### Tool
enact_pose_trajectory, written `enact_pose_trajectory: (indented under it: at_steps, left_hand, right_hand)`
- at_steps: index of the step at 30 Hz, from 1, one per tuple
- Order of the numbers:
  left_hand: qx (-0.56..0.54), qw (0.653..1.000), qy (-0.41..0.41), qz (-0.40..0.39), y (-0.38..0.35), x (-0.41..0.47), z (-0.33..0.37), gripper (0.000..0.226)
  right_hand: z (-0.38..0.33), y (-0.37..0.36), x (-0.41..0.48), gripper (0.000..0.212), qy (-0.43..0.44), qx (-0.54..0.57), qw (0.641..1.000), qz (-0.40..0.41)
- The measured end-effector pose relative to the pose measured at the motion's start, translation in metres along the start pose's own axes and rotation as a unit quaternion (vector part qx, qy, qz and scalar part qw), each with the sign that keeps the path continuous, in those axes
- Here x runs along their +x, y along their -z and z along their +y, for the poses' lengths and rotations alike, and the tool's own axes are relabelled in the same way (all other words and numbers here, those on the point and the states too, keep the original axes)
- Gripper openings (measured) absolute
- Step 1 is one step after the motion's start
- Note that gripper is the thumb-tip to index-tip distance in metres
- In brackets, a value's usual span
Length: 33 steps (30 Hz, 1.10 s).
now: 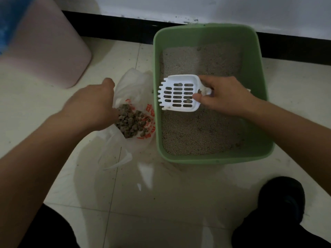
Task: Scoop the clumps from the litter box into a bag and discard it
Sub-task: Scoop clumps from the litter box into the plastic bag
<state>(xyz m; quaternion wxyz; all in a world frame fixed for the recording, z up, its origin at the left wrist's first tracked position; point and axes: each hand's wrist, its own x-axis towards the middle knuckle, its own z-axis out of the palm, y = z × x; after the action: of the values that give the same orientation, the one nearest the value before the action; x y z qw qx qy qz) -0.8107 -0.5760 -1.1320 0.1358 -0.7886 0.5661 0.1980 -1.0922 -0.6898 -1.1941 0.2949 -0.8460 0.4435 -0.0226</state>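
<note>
A green litter box [258, 72] holding pale grey litter stands on the tiled floor by the wall. My right hand [225, 95] grips the handle of a white slotted scoop [179, 93], held over the litter with one or two small clumps in it. Left of the box lies a thin white plastic bag [132, 81] with red print, open, with a pile of dark clumps [131, 123] inside. My left hand [93, 106] holds the bag's left edge open.
A pink bin [46, 45] stands at the back left with something blue at its top edge. A black baseboard runs along the wall behind the box. My dark shoe [283, 197] is at the lower right. Litter grains are scattered on the tiles.
</note>
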Motion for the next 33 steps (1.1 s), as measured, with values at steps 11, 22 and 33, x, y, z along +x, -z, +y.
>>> enact_pose_trajectory:
  at_steps: [11,22,33]
  left_hand:
    - [-0.072,0.997,0.008,0.035,0.004,0.001,-0.018,0.035]
    - [-0.084,0.996,0.016,0.036,0.004,-0.001,-0.020,0.032]
    - [-0.092,0.995,0.013,0.026,0.004,0.000,-0.023,0.031]
  right_hand:
    - [-0.052,0.050,0.013,0.045,-0.001,-0.133,0.987,-0.093]
    - [-0.119,0.010,0.016,0.016,0.040,-0.084,0.978,-0.189]
    - [-0.113,-0.056,0.019,0.055,0.332,-0.391,0.858,-0.013]
